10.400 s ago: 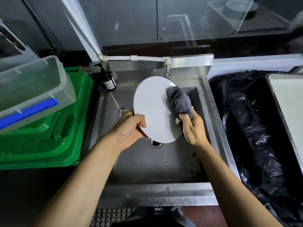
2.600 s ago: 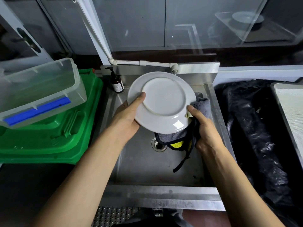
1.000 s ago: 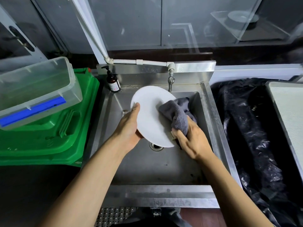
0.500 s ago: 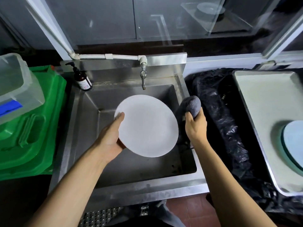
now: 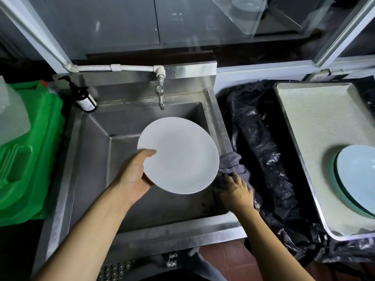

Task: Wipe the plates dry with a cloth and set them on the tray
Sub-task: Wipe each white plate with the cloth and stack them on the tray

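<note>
Over the steel sink my left hand holds a white plate by its left rim, thumb on the face, the plate tilted toward me. A grey cloth lies bunched on the sink's right rim, partly behind the plate. My right hand rests on the cloth with its fingers spread and fairly straight. At the far right stands a pale tray with a stack of light blue plates at its right edge.
A tap hangs over the sink's back, and a brown soap bottle stands at the back left corner. Black plastic sheeting fills the gap between sink and tray. A green crate with a clear container sits left.
The wiping has stopped and the view swung right, bringing the tray into sight. My right hand lowered the balled cloth onto the sink's right rim and spread its fingers. The plate shifted right.
</note>
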A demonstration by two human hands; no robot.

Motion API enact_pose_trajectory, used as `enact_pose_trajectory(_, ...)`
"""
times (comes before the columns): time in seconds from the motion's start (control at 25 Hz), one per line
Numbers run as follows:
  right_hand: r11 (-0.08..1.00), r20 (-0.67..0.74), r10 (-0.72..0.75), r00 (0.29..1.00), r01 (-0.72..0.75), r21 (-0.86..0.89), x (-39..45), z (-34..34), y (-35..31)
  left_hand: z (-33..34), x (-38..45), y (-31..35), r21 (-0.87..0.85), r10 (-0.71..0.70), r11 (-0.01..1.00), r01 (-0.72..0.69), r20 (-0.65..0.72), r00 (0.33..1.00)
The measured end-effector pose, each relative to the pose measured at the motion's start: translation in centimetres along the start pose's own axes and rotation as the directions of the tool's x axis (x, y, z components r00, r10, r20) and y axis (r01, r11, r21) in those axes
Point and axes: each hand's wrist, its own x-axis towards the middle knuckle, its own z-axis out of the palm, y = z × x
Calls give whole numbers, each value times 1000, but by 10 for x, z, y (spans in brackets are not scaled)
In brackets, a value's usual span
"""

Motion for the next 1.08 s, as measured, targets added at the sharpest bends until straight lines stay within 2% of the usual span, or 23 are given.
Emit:
enact_pose_trajectory(0.08,991,-133,-3,991,20,129,0,-13,-5,1,0,-3,-13,2,1000,-2,26,1000)
enact_pose_trajectory(0.12,964,-196,-8,981,60,261,0,-23,-11,2,0,-3,-14,-2,1000,3,32,999)
enact_pose_trajectory(0.16,889,-238,9,971,101,446,-1,-34,-17,3,0,-4,-14,-10,1000,11,32,999)
enact_pose_trajectory(0.2,741,-237,49,970,124,660,-5,-46,-26,3,0,-4,-14,-20,1000,20,30,999)
enact_pose_trajectory(0.24,542,-205,85,975,127,831,-10,-59,-37,4,-1,-4,-14,-29,999,30,31,999)
enact_pose_trajectory(0.28,364,-162,113,980,111,925,-16,-72,-47,5,-1,-3,-11,-37,999,38,34,999)
enact_pose_trajectory(0.32,239,-132,124,983,100,966,-22,-83,-55,5,-2,-1,-4,-41,999,41,41,998)
enact_pose_trajectory(0.36,176,-124,117,985,103,979,-27,-91,-61,5,-3,1,0,-42,999,42,49,998)
enact_pose_trajectory(0.56,169,-247,49,968,236,957,-50,-111,-67,8,-4,16,50,-49,998,44,93,994)
enact_pose_trajectory(0.72,152,-282,113,953,264,952,-56,-115,-57,17,0,23,92,-60,995,46,165,985)
enact_pose_trajectory(0.88,192,-329,187,926,294,936,-57,-116,-35,27,8,23,210,6,977,-33,127,992)
enact_pose_trajectory(1.08,177,-321,226,920,286,942,-50,-120,5,64,18,19,295,56,953,-71,59,997)
